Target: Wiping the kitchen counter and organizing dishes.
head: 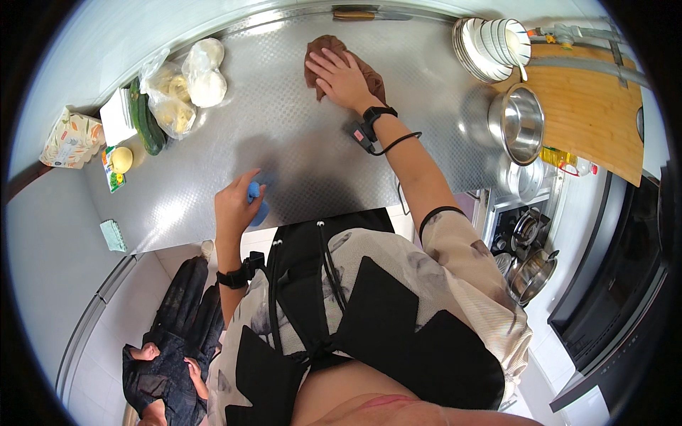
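Observation:
My right hand [341, 77] lies flat on a crumpled brown cloth [375, 80], its fingers spread and pressing it to the steel countertop [298, 128]. Parts of the cloth show past the fingertips and beside the wrist. Near the counter's front edge, my left hand [234, 201] has its fingers curled around a small blue object [260, 213], possibly a bottle. Much of that object is hidden by the hand, and its exact kind is unclear. Each wrist wears a black strap with a small device; a cable loops from the right one.
Along the left stand a tissue pack [72, 139], cucumber [145, 120], bagged food [173, 98], a yellow fruit [121, 160] and a folded cloth [113, 235]. A knife [367, 16] lies at the back. Right are dishes [479, 48], a steel bowl [516, 125] and a stove [519, 229]. Another person [170, 341] is lower left.

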`<act>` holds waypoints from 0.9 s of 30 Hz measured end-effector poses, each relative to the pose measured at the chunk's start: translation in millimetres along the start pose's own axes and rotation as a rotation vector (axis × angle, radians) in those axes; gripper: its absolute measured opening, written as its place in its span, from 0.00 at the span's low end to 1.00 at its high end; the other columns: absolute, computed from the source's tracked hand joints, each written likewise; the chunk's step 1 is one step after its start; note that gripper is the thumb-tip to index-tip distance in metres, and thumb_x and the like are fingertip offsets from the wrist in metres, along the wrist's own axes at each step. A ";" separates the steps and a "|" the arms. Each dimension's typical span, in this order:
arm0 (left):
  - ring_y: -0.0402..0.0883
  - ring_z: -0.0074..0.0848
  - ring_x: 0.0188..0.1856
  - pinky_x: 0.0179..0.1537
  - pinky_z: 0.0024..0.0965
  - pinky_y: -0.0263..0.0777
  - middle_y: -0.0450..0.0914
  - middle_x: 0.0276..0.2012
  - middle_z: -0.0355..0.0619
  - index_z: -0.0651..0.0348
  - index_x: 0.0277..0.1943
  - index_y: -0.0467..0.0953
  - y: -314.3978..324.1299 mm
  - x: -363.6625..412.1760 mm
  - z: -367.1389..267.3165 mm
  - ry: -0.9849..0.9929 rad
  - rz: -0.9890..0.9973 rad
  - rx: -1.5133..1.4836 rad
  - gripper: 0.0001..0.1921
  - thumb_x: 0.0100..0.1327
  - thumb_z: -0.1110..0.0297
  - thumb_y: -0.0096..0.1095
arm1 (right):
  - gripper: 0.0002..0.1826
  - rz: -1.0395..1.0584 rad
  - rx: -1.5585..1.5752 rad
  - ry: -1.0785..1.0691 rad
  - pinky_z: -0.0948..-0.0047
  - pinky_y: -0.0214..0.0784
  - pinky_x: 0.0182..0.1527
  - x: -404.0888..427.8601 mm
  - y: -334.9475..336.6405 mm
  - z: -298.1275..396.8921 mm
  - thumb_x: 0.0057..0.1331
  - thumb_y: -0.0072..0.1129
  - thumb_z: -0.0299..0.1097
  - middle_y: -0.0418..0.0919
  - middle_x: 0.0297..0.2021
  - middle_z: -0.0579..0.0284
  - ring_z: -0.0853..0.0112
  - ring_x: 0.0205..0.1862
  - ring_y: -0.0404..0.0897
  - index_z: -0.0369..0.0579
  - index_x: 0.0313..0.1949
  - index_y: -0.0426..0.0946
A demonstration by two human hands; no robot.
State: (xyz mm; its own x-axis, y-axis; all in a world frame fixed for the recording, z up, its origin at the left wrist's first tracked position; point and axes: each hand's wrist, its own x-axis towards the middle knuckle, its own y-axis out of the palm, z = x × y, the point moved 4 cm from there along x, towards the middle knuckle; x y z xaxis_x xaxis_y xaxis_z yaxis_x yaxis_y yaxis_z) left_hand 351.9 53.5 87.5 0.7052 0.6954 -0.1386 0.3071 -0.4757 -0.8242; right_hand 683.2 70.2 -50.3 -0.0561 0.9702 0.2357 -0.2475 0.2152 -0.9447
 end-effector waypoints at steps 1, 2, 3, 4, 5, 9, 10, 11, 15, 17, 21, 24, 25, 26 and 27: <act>0.82 0.43 0.31 0.31 0.38 0.75 0.84 0.38 0.51 0.55 0.51 0.79 -0.5 2.7 -2.6 0.035 -0.026 -0.005 0.17 0.57 0.68 0.71 | 0.25 -0.021 -0.043 0.036 0.49 0.43 0.72 1.2 -0.4 -7.6 0.72 0.47 0.44 0.63 0.70 0.71 0.67 0.73 0.56 0.65 0.68 0.66; 0.82 0.42 0.30 0.30 0.37 0.74 0.84 0.38 0.50 0.55 0.51 0.79 -1.2 4.7 -5.5 0.069 -0.051 -0.010 0.17 0.57 0.68 0.71 | 0.25 -0.039 -0.059 0.066 0.49 0.43 0.71 1.1 -2.4 -16.6 0.72 0.46 0.44 0.63 0.71 0.71 0.67 0.73 0.57 0.65 0.68 0.66; 0.82 0.42 0.30 0.30 0.37 0.74 0.84 0.38 0.50 0.55 0.51 0.79 -1.5 6.6 -7.2 0.068 -0.052 -0.009 0.17 0.57 0.68 0.71 | 0.25 -0.040 -0.058 0.065 0.49 0.43 0.71 0.3 -3.2 -24.0 0.72 0.46 0.44 0.63 0.71 0.71 0.67 0.73 0.57 0.65 0.68 0.66; 0.82 0.42 0.30 0.30 0.38 0.74 0.84 0.38 0.50 0.55 0.51 0.79 -1.9 8.3 -8.9 0.061 -0.050 -0.012 0.17 0.57 0.68 0.70 | 0.25 -0.048 -0.075 0.102 0.49 0.43 0.71 -1.2 -4.9 -33.0 0.73 0.44 0.44 0.62 0.71 0.70 0.67 0.73 0.57 0.65 0.69 0.65; 0.82 0.42 0.30 0.31 0.38 0.74 0.84 0.38 0.50 0.55 0.51 0.79 -2.1 9.9 -10.7 0.054 -0.048 -0.015 0.17 0.57 0.68 0.70 | 0.25 -0.056 -0.092 0.139 0.49 0.42 0.71 -2.8 -6.7 -41.9 0.74 0.42 0.45 0.62 0.71 0.69 0.66 0.73 0.56 0.64 0.69 0.65; 0.83 0.42 0.31 0.30 0.37 0.75 0.84 0.36 0.48 0.54 0.50 0.79 0.1 14.4 -16.3 0.051 -0.053 0.001 0.17 0.57 0.68 0.69 | 0.25 -0.138 -0.091 0.228 0.46 0.45 0.70 -15.3 -13.8 -75.5 0.71 0.47 0.44 0.64 0.70 0.70 0.65 0.72 0.58 0.65 0.67 0.68; 0.83 0.41 0.31 0.30 0.37 0.75 0.84 0.37 0.48 0.54 0.50 0.79 1.5 15.0 -16.6 0.054 -0.051 0.003 0.17 0.57 0.67 0.69 | 0.25 -0.164 -0.097 0.240 0.46 0.45 0.70 -19.2 -15.9 -83.0 0.71 0.47 0.45 0.65 0.70 0.69 0.64 0.72 0.59 0.64 0.67 0.68; 0.83 0.41 0.31 0.30 0.37 0.75 0.84 0.37 0.48 0.53 0.50 0.78 2.5 15.7 -17.0 0.057 -0.049 0.005 0.17 0.57 0.67 0.69 | 0.25 -0.164 -0.098 0.242 0.46 0.45 0.70 -23.0 -16.7 -89.6 0.71 0.47 0.45 0.65 0.70 0.69 0.64 0.72 0.59 0.64 0.67 0.68; 0.83 0.41 0.31 0.30 0.38 0.75 0.84 0.37 0.47 0.53 0.51 0.78 5.9 18.5 -19.4 0.036 -0.022 0.011 0.17 0.57 0.66 0.69 | 0.25 -0.168 -0.148 0.329 0.45 0.45 0.70 -40.3 -24.5 -113.9 0.71 0.46 0.45 0.65 0.69 0.67 0.62 0.72 0.59 0.62 0.67 0.68; 0.82 0.41 0.31 0.30 0.38 0.75 0.84 0.37 0.47 0.53 0.51 0.78 7.9 19.7 -19.4 0.038 -0.019 0.001 0.17 0.58 0.66 0.69 | 0.25 -0.192 -0.192 0.402 0.45 0.44 0.70 -47.8 -26.4 -121.5 0.71 0.45 0.45 0.64 0.70 0.65 0.60 0.72 0.58 0.62 0.67 0.68; 0.82 0.41 0.31 0.30 0.39 0.74 0.84 0.36 0.47 0.53 0.51 0.78 10.1 19.7 -18.7 0.037 -0.011 -0.008 0.17 0.58 0.66 0.69 | 0.27 -0.189 -0.292 0.509 0.43 0.44 0.70 -47.0 -18.4 -100.1 0.71 0.44 0.46 0.63 0.71 0.64 0.59 0.73 0.57 0.59 0.68 0.66; 0.82 0.41 0.31 0.30 0.38 0.74 0.84 0.36 0.47 0.52 0.51 0.78 10.9 14.9 -16.2 0.032 -0.012 0.007 0.17 0.58 0.66 0.69 | 0.26 -0.157 -0.225 0.485 0.41 0.42 0.70 -40.7 -11.1 -71.4 0.73 0.42 0.46 0.61 0.72 0.63 0.58 0.73 0.56 0.60 0.69 0.65; 0.82 0.41 0.31 0.30 0.38 0.74 0.84 0.36 0.47 0.52 0.51 0.78 9.9 15.7 -16.2 0.043 -0.006 0.009 0.17 0.57 0.66 0.69 | 0.26 -0.156 -0.212 0.472 0.41 0.42 0.70 -38.3 -8.3 -62.9 0.73 0.42 0.46 0.60 0.72 0.63 0.58 0.73 0.55 0.60 0.69 0.65; 0.82 0.41 0.31 0.30 0.38 0.74 0.84 0.35 0.47 0.52 0.51 0.78 9.4 15.8 -16.7 0.054 -0.001 0.010 0.17 0.57 0.66 0.69 | 0.26 -0.165 -0.187 0.470 0.41 0.41 0.70 -35.9 -6.5 -56.1 0.72 0.43 0.45 0.60 0.72 0.63 0.59 0.74 0.55 0.60 0.69 0.65; 0.82 0.41 0.31 0.30 0.38 0.74 0.84 0.35 0.47 0.52 0.51 0.78 8.8 15.6 -16.0 0.052 -0.003 0.009 0.17 0.57 0.66 0.69 | 0.26 -0.165 -0.188 0.467 0.41 0.41 0.70 -33.3 -4.8 -48.3 0.72 0.43 0.45 0.60 0.72 0.63 0.59 0.74 0.55 0.60 0.69 0.65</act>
State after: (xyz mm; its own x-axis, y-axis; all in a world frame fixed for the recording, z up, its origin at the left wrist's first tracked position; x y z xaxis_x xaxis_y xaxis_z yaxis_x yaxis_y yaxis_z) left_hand 375.8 51.5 86.8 0.7369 0.6674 -0.1076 0.3034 -0.4688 -0.8296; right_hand 733.0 42.2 -64.6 0.4166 0.8589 0.2980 -0.0368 0.3435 -0.9384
